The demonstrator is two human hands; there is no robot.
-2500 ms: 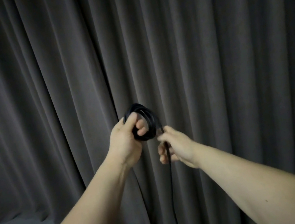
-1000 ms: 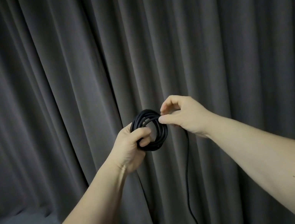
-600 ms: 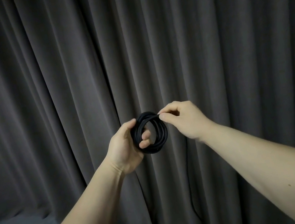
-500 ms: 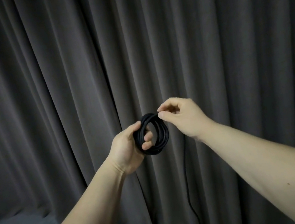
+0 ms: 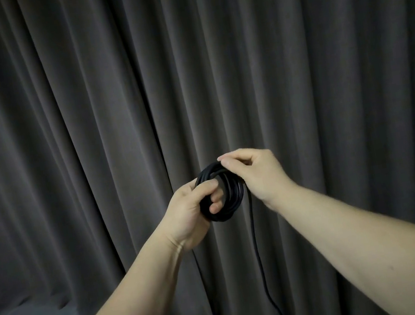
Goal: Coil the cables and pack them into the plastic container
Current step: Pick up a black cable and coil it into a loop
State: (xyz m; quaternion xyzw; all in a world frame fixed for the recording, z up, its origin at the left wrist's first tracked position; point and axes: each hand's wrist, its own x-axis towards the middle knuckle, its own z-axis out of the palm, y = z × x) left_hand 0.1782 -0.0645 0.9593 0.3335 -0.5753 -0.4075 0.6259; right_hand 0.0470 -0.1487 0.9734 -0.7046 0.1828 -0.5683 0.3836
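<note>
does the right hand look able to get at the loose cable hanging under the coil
Probably yes: the right hand pinches the top of the coil, and the loose cable hangs just below it with nothing in between.

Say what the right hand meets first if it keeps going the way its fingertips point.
The right hand points left at the cable coil, already pinching its top, so next likely the left hand gripping the coil; depth is unclear.

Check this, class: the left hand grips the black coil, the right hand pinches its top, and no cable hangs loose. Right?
Not quite. The head view shows a loose tail hanging below the coil. The left hand does grip it; the right hand pinches its top.
</note>
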